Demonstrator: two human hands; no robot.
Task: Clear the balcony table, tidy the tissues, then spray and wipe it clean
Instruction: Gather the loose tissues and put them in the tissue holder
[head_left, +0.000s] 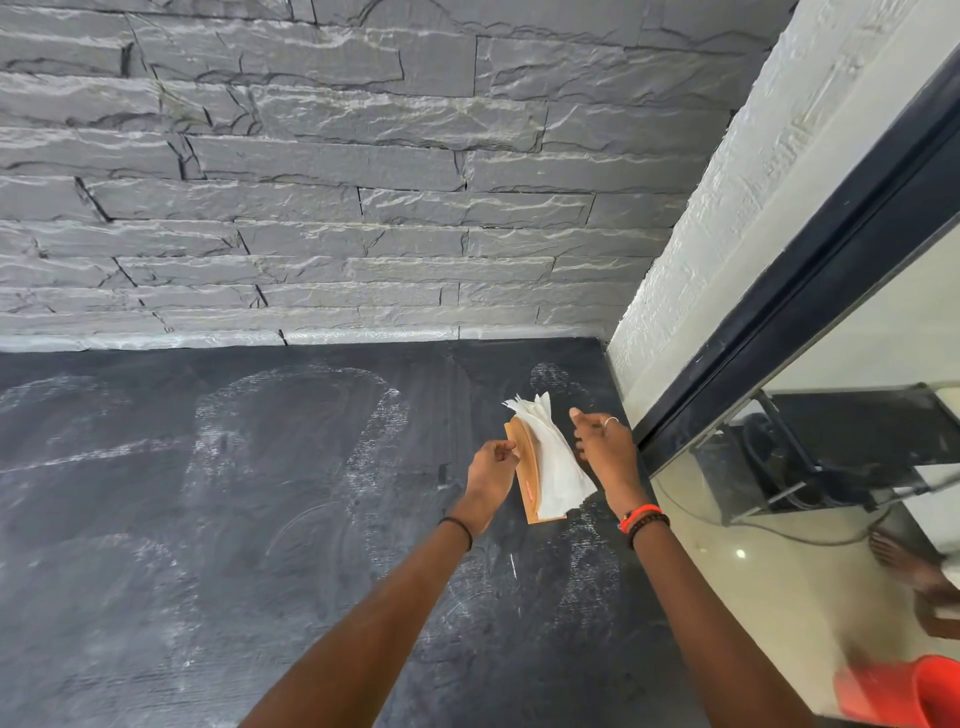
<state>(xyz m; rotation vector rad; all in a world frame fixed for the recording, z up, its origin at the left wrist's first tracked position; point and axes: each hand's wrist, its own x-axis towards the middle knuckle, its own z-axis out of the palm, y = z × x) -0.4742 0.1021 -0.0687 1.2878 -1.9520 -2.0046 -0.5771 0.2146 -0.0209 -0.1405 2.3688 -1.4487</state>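
1. The wooden tissue holder (525, 470) stands on the dark table (208, 519) in its far right corner, near the right edge, white tissues (557, 467) fanning from it.
2. The left hand (491, 475) has its fingers curled against the holder's left side; whether it grips is unclear.
3. The right hand (608, 447), fingers loosely bent, sits just beside the tissues.
4. A stone wall (311, 208) bounds the far edge and a black window frame (779, 312) runs along the right.
5. Chalky smears cover the wide tabletop to the left.
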